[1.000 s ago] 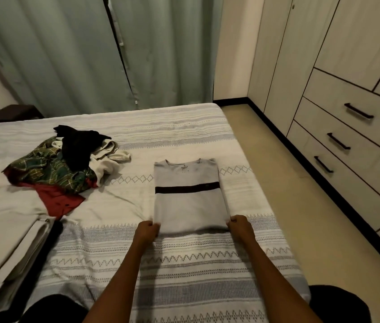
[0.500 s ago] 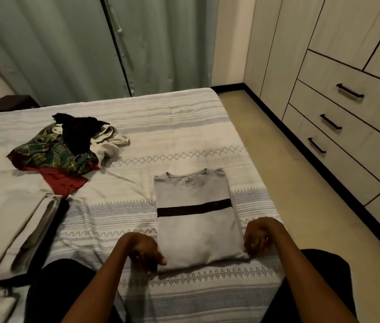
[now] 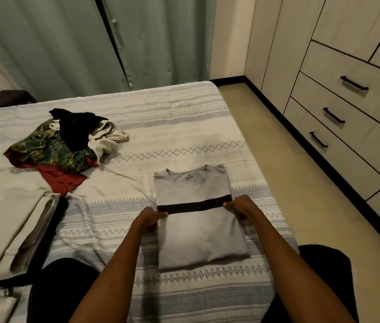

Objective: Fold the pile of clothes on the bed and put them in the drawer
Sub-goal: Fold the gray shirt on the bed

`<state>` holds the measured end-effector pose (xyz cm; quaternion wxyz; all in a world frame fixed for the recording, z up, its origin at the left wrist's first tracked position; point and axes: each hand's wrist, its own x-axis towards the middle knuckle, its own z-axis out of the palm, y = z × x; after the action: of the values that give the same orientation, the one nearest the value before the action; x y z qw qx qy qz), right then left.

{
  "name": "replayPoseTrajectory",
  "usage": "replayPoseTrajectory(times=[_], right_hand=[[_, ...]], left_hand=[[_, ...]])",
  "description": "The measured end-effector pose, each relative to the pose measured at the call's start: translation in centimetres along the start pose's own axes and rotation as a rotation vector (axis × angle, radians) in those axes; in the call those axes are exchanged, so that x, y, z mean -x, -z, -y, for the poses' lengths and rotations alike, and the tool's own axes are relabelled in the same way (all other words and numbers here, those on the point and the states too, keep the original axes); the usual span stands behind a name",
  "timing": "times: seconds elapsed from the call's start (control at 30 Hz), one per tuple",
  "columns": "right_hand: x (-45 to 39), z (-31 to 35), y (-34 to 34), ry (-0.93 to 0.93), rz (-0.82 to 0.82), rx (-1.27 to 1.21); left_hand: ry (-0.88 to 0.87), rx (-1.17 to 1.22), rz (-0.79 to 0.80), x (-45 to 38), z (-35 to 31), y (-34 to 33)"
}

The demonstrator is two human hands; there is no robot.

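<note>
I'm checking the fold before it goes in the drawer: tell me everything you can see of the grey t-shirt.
The grey t-shirt lies flat on the bed, folded into a tall rectangle, sleeves tucked out of sight, collar at the far end with a small printed label inside. It looks like soft knit cloth. A dark band crosses its middle. The left hand and right hand grip its side edges at that band. The near end is smooth, with a rounded edge. It lies apart from the pile of clothes.
</note>
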<state>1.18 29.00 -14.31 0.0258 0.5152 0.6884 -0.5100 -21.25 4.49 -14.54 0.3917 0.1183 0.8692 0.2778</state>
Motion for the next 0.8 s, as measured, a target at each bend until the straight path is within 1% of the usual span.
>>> replayPoseTrajectory(times=[0.13, 0.23, 0.3, 0.4, 0.47, 0.53, 0.63, 0.7, 0.8], right_hand=[[-0.1, 0.1, 1.0, -0.061, 0.05, -0.055], [-0.1, 0.1, 1.6, -0.148, 0.124, -0.209], [0.3, 0.6, 1.6, -0.168, 0.155, -0.329], [1.1, 2.1, 1.7, -0.132, 0.108, -0.537], [1.6, 3.5, 2.0, -0.098, 0.065, -0.644], [2.0, 4.8, 2.3, -0.074, 0.06, -0.63], [2.1, 6.4, 2.2, -0.055, 0.071, -0.535], [2.0, 7.4, 2.3, -0.039, 0.062, -0.538], [1.6, 9.1, 2.9, 0.006, 0.044, -0.646]], left_hand=[[0.061, 0.157, 0.02, 0.2, -0.4, -0.5], [0.089, 0.272, 0.067, 0.6, -0.2, -0.4], [0.076, 0.386, 0.12, 1.1, -0.5, -0.2], [0.075, 0.575, 0.112, 1.7, -1.4, 0.3], [0.11, 0.615, 0.1, 1.7, -1.9, 1.0], [0.145, 0.59, 0.107, 1.6, -2.1, 1.9], [0.157, 0.582, 0.114, 1.7, -2.8, 2.9], [0.123, 0.645, 0.094, 1.9, -3.7, 3.3], [0.027, 0.754, 0.007, 1.7, -5.2, 4.3]])
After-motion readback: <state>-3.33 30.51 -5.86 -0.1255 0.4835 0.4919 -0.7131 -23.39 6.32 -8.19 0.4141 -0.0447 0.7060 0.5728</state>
